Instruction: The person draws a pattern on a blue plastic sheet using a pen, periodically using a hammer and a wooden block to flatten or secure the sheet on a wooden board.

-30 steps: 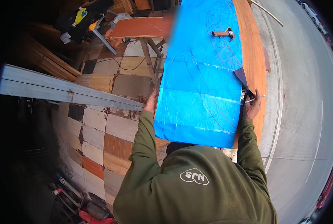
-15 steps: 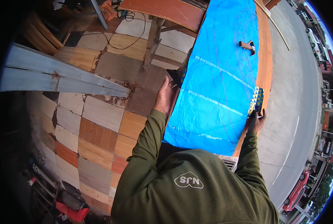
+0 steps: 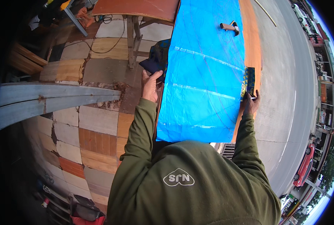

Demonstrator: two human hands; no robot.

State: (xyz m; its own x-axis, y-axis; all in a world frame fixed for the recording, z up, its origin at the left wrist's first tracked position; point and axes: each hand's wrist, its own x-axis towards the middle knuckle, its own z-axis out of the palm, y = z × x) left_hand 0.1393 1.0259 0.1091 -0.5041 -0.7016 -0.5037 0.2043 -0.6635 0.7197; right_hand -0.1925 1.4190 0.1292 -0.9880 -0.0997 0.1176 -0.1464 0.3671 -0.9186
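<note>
A blue sheet (image 3: 200, 105) with thin drawn lines and creases covers a long wooden board (image 3: 252, 52). My left hand (image 3: 149, 84) grips a dark, folded patterned piece (image 3: 155, 58) at the board's left edge, its thumb over it. My right hand (image 3: 252, 103) is at the right edge, fingers closed around a thin white stick (image 3: 252, 98) and touching a yellow, blue and black patterned piece (image 3: 250, 78); whether it also grips that piece I cannot tell. A hammer (image 3: 227, 27) with a wooden handle lies on the upper part of the sheet.
A red-brown table (image 3: 133, 7) on wooden legs stands beyond, with a cable on the patchwork tile floor (image 3: 99, 123). A grey beam (image 3: 43, 105) crosses at the left. A pale stick (image 3: 266, 13) extends at the top right. Cars (image 3: 302, 165) line the road at the right.
The dark piece has appeared at the board's left edge, in my left hand. The patterned piece at the right edge has become more exposed. The view has shifted, showing more of the street.
</note>
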